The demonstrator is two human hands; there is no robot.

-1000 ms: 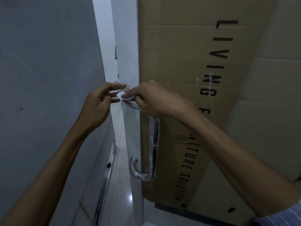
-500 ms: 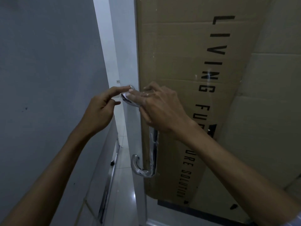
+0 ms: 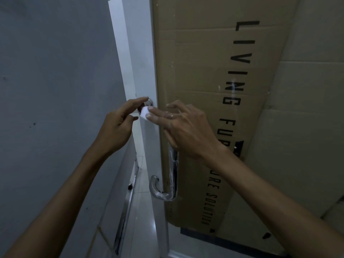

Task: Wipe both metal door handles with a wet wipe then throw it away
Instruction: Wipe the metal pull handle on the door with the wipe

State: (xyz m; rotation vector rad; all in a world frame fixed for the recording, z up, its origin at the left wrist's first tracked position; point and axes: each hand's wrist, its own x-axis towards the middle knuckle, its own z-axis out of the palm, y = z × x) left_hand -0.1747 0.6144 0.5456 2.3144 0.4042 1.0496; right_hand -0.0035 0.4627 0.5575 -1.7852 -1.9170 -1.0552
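A chrome door handle (image 3: 173,170) runs down the edge of the glass door, and its lower end curves out in a hook (image 3: 157,189). A small folded white wet wipe (image 3: 143,113) lies against the handle's top end (image 3: 149,103). My right hand (image 3: 186,125) presses the wipe there with straight fingertips; its thumb is hidden. My left hand (image 3: 117,127) reaches in from the left. Its index finger lies stretched over the top mount, and its thumb sits just left of the wipe. My right hand hides the handle's upper bar.
A large cardboard box (image 3: 214,71) with black lettering stands behind the glass door (image 3: 149,53). A grey wall (image 3: 55,90) fills the left. Between wall and door a narrow gap shows white floor tiles (image 3: 144,183) and a metal floor track (image 3: 124,216).
My right hand has loosened from a grip around the handle's top into flat fingers on the wipe. My left index finger has stretched out over the mount. The view has shifted slightly.
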